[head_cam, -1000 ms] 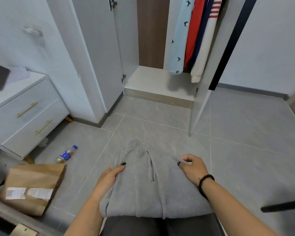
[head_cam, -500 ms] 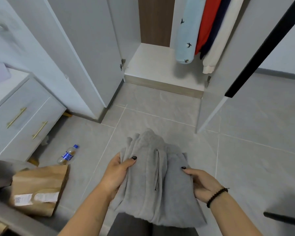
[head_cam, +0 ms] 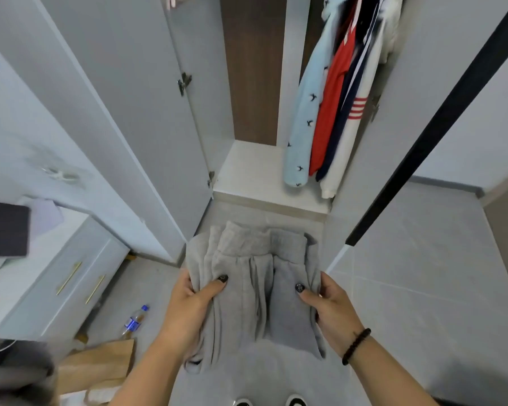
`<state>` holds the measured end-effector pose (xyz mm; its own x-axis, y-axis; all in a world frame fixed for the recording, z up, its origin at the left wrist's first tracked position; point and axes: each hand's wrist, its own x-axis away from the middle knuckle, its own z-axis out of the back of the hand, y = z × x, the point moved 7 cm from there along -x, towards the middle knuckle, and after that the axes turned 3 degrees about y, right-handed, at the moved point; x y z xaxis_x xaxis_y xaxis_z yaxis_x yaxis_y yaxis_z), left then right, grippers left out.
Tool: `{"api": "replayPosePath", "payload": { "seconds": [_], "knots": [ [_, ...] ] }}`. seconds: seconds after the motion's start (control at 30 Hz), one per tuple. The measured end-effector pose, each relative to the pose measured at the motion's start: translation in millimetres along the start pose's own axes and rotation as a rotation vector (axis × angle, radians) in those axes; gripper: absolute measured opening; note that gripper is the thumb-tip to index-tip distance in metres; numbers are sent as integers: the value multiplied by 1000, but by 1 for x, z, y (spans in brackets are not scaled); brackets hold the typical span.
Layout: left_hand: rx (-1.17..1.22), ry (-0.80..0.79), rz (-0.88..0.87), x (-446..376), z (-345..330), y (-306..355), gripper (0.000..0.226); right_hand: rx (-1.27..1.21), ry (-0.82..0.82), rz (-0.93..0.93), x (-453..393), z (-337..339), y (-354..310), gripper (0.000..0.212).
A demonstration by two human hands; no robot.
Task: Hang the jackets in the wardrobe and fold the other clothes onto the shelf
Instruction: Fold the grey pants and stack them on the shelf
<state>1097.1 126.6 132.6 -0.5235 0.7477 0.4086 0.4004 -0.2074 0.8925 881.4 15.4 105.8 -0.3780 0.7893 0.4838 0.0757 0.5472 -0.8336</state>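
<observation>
Carrying a folded grey garment [head_cam: 252, 282] flat between both hands, the person stood facing the open wardrobe [head_cam: 255, 83]. The left hand [head_cam: 192, 303] gripped the bundle's left edge, its thumb lying on top and its fingers [head_cam: 185, 284] curled under the layers; the right hand [head_cam: 330, 306] matched it on the other side, thumb pressing the top, the other fingers out of sight beneath the cloth. A grip on both sides like this probably served to keep the folds stacked, since soft fleece held by one edge would sag and open; even so, a loose end drooped below the left wrist. The bundle hung in the air, above the tiled floor [head_cam: 423, 273] and just short of the wardrobe's white bottom shelf [head_cam: 247, 171], which looked like the place meant for it. Jackets [head_cam: 329, 112], pale blue, red, navy and white, already hung on the right side, so the hanging part seemed well along, and they left the left part of the shelf bare for folded clothes. The two doors [head_cam: 129, 112] stood wide open, giving a straight path in. A plastic bottle [head_cam: 134, 320] and a brown paper bag [head_cam: 100, 364] lay on the floor to the left, beside a white drawer unit [head_cam: 71, 273], clear of that path. Setting the bundle down level would likely matter most.
</observation>
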Motion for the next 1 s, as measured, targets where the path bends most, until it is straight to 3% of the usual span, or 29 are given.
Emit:
{"api": "replayPosePath", "payload": {
  "seconds": [0.47,0.63,0.77,1.0],
  "knots": [
    [-67,-78,-358,10,-33,228,41,324,84,537,61,-101,-236,18],
    [-67,-107,-443,-4,-56,286,42,226,110,601,54,-114,-294,25],
    [-101,-170,-488,-20,-95,323,57,86,101,578,35,-124,-333,29],
    [-273,-155,-695,-79,-175,398,64,93,164,764,-28,-144,-426,28]
  ]
}}
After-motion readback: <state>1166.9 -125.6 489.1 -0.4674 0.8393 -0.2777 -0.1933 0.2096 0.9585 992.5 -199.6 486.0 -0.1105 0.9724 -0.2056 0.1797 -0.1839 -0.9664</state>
